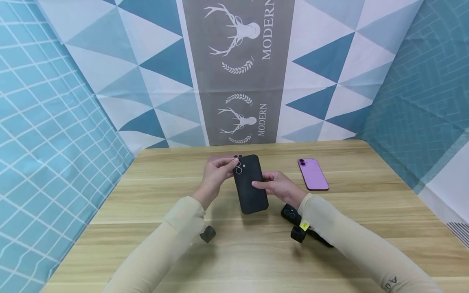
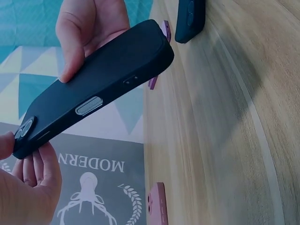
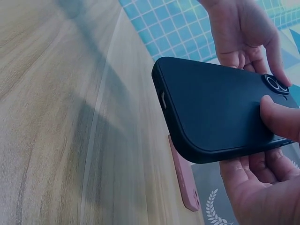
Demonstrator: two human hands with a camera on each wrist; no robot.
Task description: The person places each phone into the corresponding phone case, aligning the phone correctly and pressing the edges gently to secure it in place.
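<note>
A phone in a black case [image 1: 250, 191] is raised above the table, its back and round camera lenses facing up toward the head camera. My left hand [image 1: 215, 175] pinches the corner by the lenses between thumb and fingers. On the opposite long edge, my right hand [image 1: 275, 185] grips the phone, thumb flat on the back and fingers underneath. In the left wrist view the side buttons of the black-cased phone [image 2: 93, 89] show. The right wrist view shows the port opening at the lower end of the phone [image 3: 211, 112].
A purple phone [image 1: 314, 175] lies on the wooden table [image 1: 146, 203] at the right. A pink phone [image 2: 158, 204] lies behind the left hand. Another black phone [image 1: 290, 213] lies partly hidden under the right forearm. A patterned backdrop [image 1: 238, 73] rises behind the table.
</note>
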